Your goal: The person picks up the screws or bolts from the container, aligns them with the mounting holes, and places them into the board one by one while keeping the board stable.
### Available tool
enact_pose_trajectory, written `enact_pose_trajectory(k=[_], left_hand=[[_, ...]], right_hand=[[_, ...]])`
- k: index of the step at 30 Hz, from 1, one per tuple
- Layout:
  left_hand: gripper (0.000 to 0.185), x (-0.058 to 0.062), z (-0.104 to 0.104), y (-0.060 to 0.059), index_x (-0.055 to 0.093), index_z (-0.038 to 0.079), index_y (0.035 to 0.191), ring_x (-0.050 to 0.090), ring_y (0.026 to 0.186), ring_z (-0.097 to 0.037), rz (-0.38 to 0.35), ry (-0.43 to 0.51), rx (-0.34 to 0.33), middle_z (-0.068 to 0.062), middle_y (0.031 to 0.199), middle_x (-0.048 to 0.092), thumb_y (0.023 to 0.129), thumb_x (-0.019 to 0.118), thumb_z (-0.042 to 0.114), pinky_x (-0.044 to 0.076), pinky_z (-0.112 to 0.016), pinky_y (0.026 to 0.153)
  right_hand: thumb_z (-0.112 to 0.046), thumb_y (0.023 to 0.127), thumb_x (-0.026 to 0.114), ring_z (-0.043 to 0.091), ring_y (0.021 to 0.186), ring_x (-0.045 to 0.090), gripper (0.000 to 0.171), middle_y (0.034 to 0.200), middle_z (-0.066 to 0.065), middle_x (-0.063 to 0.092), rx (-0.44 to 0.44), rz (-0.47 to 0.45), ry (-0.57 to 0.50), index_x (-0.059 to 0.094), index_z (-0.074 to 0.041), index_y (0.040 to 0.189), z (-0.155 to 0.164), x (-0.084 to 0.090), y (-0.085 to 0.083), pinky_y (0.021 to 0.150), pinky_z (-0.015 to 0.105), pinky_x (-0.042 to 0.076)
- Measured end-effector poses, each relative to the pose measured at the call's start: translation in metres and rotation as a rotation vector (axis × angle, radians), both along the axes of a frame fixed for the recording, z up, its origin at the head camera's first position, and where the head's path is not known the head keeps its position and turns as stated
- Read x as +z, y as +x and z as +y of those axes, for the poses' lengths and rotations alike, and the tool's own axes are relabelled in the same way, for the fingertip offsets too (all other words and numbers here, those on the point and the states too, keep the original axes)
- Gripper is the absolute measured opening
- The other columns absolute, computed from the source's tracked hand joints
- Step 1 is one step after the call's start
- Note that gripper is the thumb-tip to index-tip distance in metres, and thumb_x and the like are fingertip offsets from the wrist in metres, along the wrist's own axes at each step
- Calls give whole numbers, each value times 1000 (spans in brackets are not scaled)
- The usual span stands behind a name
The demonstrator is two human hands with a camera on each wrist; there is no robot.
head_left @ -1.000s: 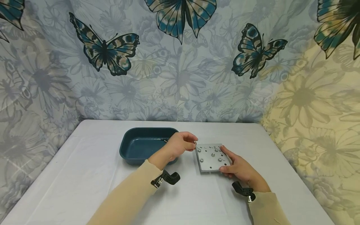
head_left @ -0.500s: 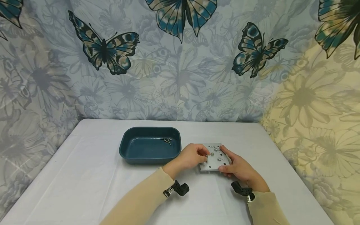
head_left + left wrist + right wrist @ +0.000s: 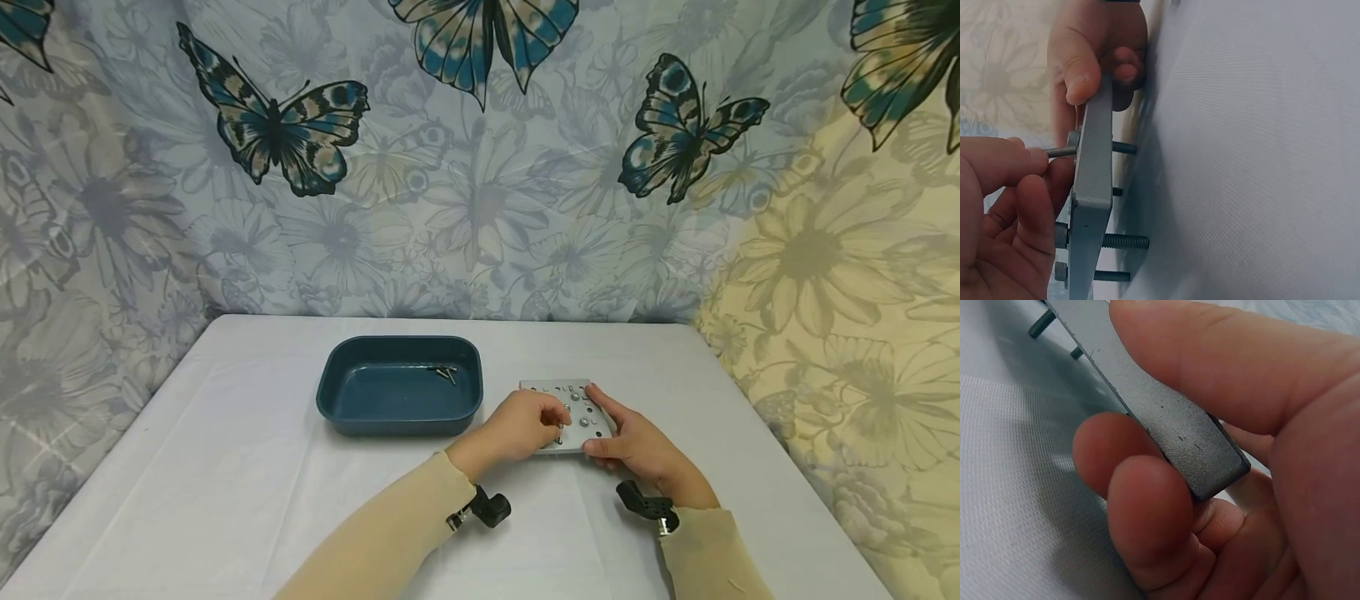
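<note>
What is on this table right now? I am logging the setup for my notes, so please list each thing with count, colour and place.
Plate: one, grey metal with holes, right of the tray, lifted off the table at one edge.
Bolts in the plate: at least four, silver, threads poking out below the plate.
Bolt: one, silver, going into the plate.
Tray: one, dark teal, table centre.
Loose bolts: a few, silver, tray's far right corner.
Table: one, white cloth.
Backdrop: one, butterfly and flower print.
Left hand: pinches the bolt.
Right hand: grips the plate's near right corner.
</note>
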State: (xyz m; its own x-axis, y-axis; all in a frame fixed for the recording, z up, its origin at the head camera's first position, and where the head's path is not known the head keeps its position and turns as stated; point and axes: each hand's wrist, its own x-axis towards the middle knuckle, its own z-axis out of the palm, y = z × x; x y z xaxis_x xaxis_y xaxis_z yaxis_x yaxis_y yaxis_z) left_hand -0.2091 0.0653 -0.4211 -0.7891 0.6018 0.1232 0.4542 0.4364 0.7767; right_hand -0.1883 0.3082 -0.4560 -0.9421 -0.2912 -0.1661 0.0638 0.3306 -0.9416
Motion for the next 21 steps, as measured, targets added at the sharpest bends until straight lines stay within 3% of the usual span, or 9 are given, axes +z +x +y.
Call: enact_pose_trajectory(k=[13, 21], left_hand=[[15, -1, 3, 2, 75, 13, 98, 55, 77, -1, 74, -81, -58, 12, 84, 63, 89, 71, 2, 46, -17, 70], [16, 0, 1, 2, 75, 15, 100, 56, 78, -1, 33, -73, -44, 12, 89, 65, 89, 71, 4, 47, -18, 69]], right_hand=[[-17, 81, 85, 24, 60, 56, 104, 74, 14, 60, -1, 7, 5, 19, -19, 161, 1, -2, -2, 52, 29, 49], [-17, 82, 84, 23, 59, 56, 103, 70, 14, 60, 1, 8, 4, 18, -19, 161, 2, -2, -1, 52, 28, 49]])
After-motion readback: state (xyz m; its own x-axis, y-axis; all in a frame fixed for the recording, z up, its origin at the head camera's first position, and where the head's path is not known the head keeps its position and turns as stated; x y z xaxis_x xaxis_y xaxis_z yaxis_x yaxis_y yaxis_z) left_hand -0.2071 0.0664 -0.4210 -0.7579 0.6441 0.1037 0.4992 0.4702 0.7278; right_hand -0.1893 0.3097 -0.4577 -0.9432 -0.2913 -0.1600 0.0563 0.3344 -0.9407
